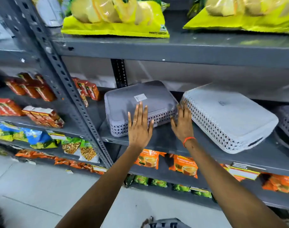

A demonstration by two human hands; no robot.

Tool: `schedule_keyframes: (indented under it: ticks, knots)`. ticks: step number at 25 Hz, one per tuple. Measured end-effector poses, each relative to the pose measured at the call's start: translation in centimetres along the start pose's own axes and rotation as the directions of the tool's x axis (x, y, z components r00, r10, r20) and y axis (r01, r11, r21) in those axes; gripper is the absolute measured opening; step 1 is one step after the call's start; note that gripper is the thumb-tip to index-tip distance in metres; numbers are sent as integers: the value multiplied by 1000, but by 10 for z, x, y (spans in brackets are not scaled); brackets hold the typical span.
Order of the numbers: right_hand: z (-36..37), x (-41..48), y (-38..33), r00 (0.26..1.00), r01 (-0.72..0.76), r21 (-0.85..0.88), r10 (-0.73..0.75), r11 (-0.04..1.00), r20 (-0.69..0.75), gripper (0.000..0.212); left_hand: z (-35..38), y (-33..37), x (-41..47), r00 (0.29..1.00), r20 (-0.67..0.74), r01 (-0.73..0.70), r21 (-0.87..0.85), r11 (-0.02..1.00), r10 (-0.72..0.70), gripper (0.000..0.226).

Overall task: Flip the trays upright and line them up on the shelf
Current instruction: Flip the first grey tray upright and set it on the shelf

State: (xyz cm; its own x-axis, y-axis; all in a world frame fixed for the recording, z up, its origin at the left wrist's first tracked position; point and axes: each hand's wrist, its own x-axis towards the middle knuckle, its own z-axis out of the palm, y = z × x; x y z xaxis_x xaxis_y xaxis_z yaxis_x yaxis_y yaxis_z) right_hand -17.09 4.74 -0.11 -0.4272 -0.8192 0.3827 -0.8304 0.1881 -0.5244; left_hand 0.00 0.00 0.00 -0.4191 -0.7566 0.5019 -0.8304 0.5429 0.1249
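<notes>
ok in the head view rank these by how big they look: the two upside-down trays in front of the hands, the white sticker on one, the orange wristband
1. Right tray, though it sits nearer the camera, so the lead is unsure.
2. Left tray.
3. White sticker.
4. Orange wristband, close to the sticker in size.

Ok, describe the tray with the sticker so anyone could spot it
On the grey middle shelf, two upside-down trays lie side by side. It is the left tray, under the left hand. Only it carries a white sticker; the right tray is paler.
</notes>
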Motion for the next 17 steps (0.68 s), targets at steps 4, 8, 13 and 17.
schedule_keyframes:
  ticks: [4,8,13,17]
  knots:
    - [12,12,4,937,-345,249,317,905,148,57,6,-29,-9,994,24,105,77,991,-108,61]
    - [13,29,4,865,-502,355,458,789,207,43,2,-57,-19,917,69,391,32,920,-392,70]
    - [22,42,12,754,-612,629,595,480,280,34,-6,-58,-29,900,149,433,-185,882,-410,81]
    - [11,53,14,764,-451,836,619,313,180,15,-8,-55,-35,966,25,258,-108,960,-256,99]
